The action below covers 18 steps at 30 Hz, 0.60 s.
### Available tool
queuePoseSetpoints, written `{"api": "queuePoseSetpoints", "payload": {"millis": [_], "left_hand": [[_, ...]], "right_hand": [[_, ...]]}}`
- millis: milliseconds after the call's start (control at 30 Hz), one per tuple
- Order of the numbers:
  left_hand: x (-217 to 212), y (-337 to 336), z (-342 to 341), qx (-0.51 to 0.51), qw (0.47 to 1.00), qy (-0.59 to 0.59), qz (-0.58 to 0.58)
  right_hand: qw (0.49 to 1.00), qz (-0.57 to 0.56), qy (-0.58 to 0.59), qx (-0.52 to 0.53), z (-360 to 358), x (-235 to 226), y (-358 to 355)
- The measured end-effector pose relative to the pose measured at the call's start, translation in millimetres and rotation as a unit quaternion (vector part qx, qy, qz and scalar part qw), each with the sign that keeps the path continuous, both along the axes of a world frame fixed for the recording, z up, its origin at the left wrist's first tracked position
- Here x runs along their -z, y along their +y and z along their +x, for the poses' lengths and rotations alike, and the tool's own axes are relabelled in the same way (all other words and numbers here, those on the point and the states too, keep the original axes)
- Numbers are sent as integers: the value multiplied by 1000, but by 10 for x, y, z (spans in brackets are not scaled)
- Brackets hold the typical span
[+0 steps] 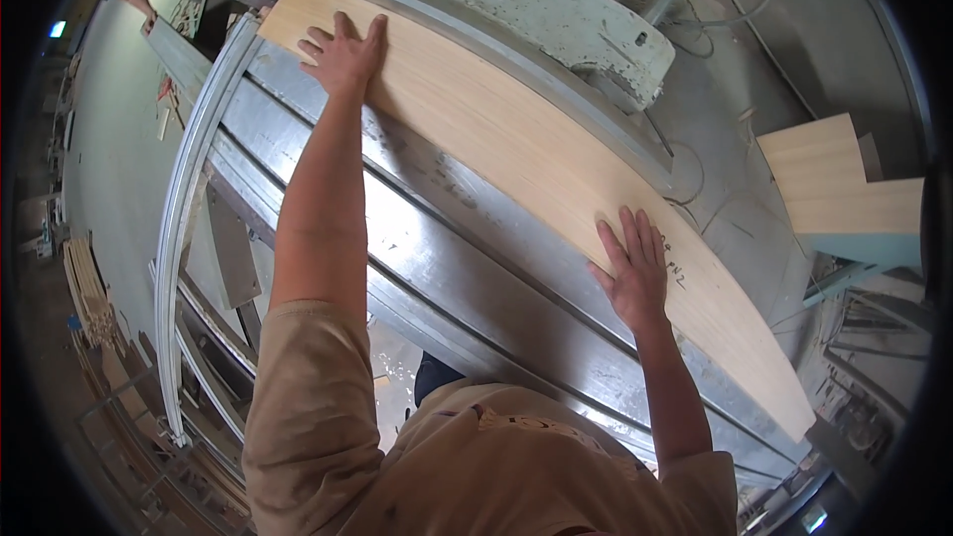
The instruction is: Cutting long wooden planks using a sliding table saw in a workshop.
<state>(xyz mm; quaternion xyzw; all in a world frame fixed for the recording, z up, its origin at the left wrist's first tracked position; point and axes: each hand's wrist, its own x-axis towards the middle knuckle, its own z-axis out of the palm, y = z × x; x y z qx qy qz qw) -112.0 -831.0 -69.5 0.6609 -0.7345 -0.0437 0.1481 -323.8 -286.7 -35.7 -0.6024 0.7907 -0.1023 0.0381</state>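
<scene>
A long, pale wooden board (486, 154) lies flat on a shiny metal machine table (447, 238) with dark grooves along it. Its far edge runs beside a long grey metal fence (476, 50). Near the board's far left end, my left hand (344, 55) rests on it with the fingers spread. My right hand (635, 273) lies on the board toward its right part, fingers stretched out, next to some dark handwriting. Neither hand is wrapped round anything.
Behind the fence stands a worn pale-green machine housing (556, 15). A metal rail (194, 159) crosses at the left. Stacked pale boards (844, 179) sit at the right, thin wood strips (89, 283) at far left. At upper left, another person's hand (149, 22) touches a grey panel.
</scene>
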Motion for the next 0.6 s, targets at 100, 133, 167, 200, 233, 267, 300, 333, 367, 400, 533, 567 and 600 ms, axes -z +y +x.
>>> {"api": "queuePoseSetpoints", "payload": {"millis": [100, 133, 167, 200, 233, 267, 300, 333, 367, 400, 533, 567, 600], "left_hand": [[14, -21, 40, 0, 1000, -11, 2], [11, -18, 22, -3, 1000, -17, 7], [-3, -39, 10, -5, 1000, -21, 4], [16, -47, 25, -9, 1000, -26, 3], [27, -61, 33, -18, 999, -33, 8], [15, -90, 37, -21, 999, -34, 9], [17, -74, 36, -17, 999, -37, 12], [8, -65, 49, -16, 998, -46, 25], [8, -32, 44, -15, 998, -44, 36], [-21, -17, 53, -17, 998, -40, 44], [-21, 326, -132, -10, 999, -30, 34], [-1, 452, -119, -7, 999, -32, 26], [5, 627, -228, 2, 999, -29, 21]], "right_hand": [[1000, -10, -4, 7, 87, 14, 24], [1000, -15, -6, 3, 69, 3, 34], [1000, -16, -5, 3, 56, -18, 29], [1000, -14, -4, 7, 42, -27, 24], [1000, -20, -5, 1, 27, -33, 18], [1000, -29, -5, -4, 11, -34, 3], [1000, -28, -6, 8, 66, -11, 25], [999, -39, -12, 7, 119, 13, 36], [999, -49, -16, 3, 118, 24, 35], [999, -50, -20, 4, 125, 1, 14], [999, -45, -30, 3, 103, -1, 51], [998, -47, -34, 3, 128, 10, 55], [999, -43, -29, 6, 111, 17, 73]]}}
